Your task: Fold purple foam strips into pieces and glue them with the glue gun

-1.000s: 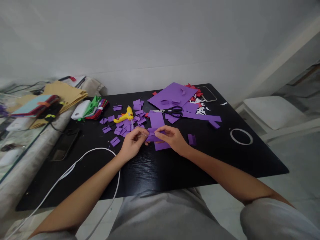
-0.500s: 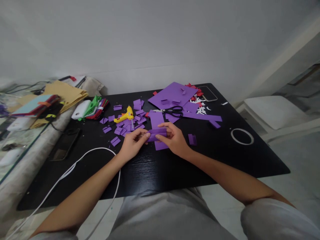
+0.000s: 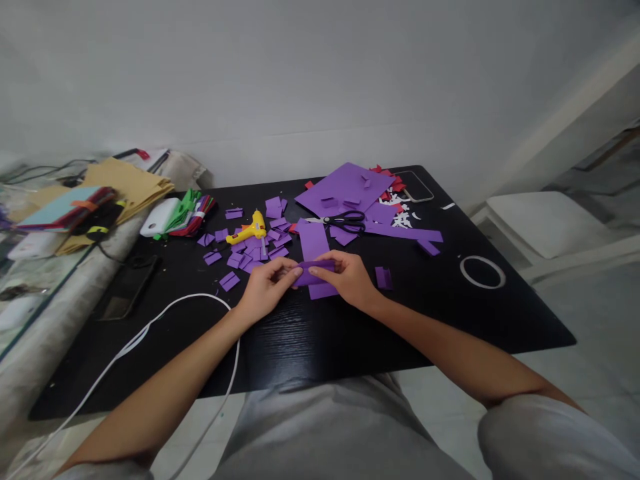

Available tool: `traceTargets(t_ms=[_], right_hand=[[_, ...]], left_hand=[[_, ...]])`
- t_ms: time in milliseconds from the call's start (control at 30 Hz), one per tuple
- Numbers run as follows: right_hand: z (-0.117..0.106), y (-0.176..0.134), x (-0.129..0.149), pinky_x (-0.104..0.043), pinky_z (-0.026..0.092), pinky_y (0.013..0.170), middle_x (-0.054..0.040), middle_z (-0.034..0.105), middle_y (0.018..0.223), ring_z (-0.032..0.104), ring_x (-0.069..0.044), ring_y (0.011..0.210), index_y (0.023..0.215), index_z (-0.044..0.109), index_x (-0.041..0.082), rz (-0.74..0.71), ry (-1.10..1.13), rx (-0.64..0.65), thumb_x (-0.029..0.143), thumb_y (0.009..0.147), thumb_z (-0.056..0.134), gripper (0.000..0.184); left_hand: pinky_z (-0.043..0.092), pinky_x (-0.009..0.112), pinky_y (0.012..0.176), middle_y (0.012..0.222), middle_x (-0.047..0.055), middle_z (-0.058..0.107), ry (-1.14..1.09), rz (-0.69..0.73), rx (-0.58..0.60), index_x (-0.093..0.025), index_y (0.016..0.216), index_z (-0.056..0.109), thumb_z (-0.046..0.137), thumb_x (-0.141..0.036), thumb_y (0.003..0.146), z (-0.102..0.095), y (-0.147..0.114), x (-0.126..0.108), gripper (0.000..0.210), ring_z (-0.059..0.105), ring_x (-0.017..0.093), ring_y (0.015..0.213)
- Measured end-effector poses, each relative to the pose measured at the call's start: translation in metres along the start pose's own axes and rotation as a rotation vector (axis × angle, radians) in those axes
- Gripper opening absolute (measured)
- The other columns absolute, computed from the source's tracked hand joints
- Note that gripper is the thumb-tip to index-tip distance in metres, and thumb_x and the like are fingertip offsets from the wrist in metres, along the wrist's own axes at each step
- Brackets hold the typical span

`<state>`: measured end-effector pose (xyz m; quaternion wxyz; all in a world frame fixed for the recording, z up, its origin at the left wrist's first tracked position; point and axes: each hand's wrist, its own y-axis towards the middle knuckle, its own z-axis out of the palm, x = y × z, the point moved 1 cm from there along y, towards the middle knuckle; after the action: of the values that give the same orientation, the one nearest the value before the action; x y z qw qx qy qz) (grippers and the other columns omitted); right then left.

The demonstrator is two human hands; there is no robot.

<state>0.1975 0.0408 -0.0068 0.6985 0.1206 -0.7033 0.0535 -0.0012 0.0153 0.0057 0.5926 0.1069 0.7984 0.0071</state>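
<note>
Between my two hands is a small folded piece of purple paper (image 3: 311, 275). My left hand (image 3: 273, 283) pinches its left end, thumb on top. At the right end, my right hand (image 3: 347, 277) grips it with the thumb lying along the fold and fingers behind. Under the piece, a longer purple strip (image 3: 315, 240) lies on the black table (image 3: 290, 347). Just beyond are black-handled scissors (image 3: 345, 221), their blades pointing left over the strip. One folded purple piece (image 3: 383, 278) rests right of my right hand.
A yellow glue gun (image 3: 250, 230) lies among several folded purple pieces (image 3: 230, 281). Farther back are a large purple sheet (image 3: 345, 187) and red and white scraps (image 3: 401, 219). A white cable (image 3: 190, 297) loops at left near a phone (image 3: 133, 287). A tape ring (image 3: 483, 272) sits right.
The purple piece in my hands has been folded further over, so its face looks narrower. Both hands keep their hold in nearly the same place. The view has shifted slightly.
</note>
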Motion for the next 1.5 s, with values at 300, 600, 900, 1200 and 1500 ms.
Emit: traceTargets(t_ms=[300, 600, 900, 1200, 1500], right_hand=[[0.0015, -0.0008, 0.0028, -0.034, 0.064, 0.067, -0.0021, 0.074, 0.078, 0.072, -0.02, 0.072, 0.087, 0.075, 0.018, 0.154, 0.191, 0.06, 0.043, 0.068, 0.087, 0.034], [0.0016, -0.0001, 0.0018, -0.035, 0.066, 0.066, -0.0015, 0.073, 0.074, 0.072, -0.019, 0.07, 0.087, 0.077, 0.016, 0.23, 0.259, 0.082, 0.044, 0.064, 0.089, 0.038], [0.0018, -0.0017, 0.0055, -0.033, 0.066, 0.066, 0.0, 0.072, 0.073, 0.071, -0.018, 0.07, 0.084, 0.076, 0.016, 0.24, 0.279, 0.101, 0.043, 0.064, 0.09, 0.036], [0.0006, -0.0012, 0.0037, -0.035, 0.066, 0.078, -0.0024, 0.077, 0.087, 0.074, -0.02, 0.083, 0.093, 0.079, 0.018, 0.288, 0.323, 0.144, 0.041, 0.069, 0.087, 0.034], [-0.0007, -0.0011, 0.0026, -0.038, 0.066, 0.079, -0.0044, 0.079, 0.089, 0.076, -0.022, 0.084, 0.095, 0.079, 0.017, 0.287, 0.284, 0.145, 0.043, 0.069, 0.087, 0.037]], left_hand=[[0.05, 0.024, 0.06, 0.062, -0.001, 0.068, -0.033, -0.028, 0.007, -0.016, 0.09, 0.068, 0.069, -0.046, 0.089, -0.0013, 0.0013, -0.0006, 0.031, 0.065, 0.014, 0.058], [0.05, 0.024, 0.056, 0.06, -0.001, 0.067, -0.052, -0.032, -0.002, -0.017, 0.087, 0.067, 0.072, -0.047, 0.085, -0.0015, 0.0021, -0.0017, 0.031, 0.064, 0.013, 0.054], [0.051, 0.023, 0.055, 0.064, -0.002, 0.066, -0.072, -0.067, 0.063, -0.016, 0.088, 0.067, 0.072, -0.046, 0.085, -0.0002, 0.002, -0.0012, 0.03, 0.067, 0.013, 0.053], [0.052, 0.023, 0.053, 0.066, -0.001, 0.069, -0.074, -0.078, 0.048, -0.016, 0.086, 0.068, 0.075, -0.047, 0.083, -0.002, 0.0031, -0.0015, 0.032, 0.068, 0.014, 0.051], [0.051, 0.023, 0.054, 0.063, -0.001, 0.069, -0.066, -0.078, 0.049, -0.016, 0.087, 0.068, 0.074, -0.047, 0.083, -0.0019, 0.0035, 0.0005, 0.032, 0.068, 0.015, 0.051]])
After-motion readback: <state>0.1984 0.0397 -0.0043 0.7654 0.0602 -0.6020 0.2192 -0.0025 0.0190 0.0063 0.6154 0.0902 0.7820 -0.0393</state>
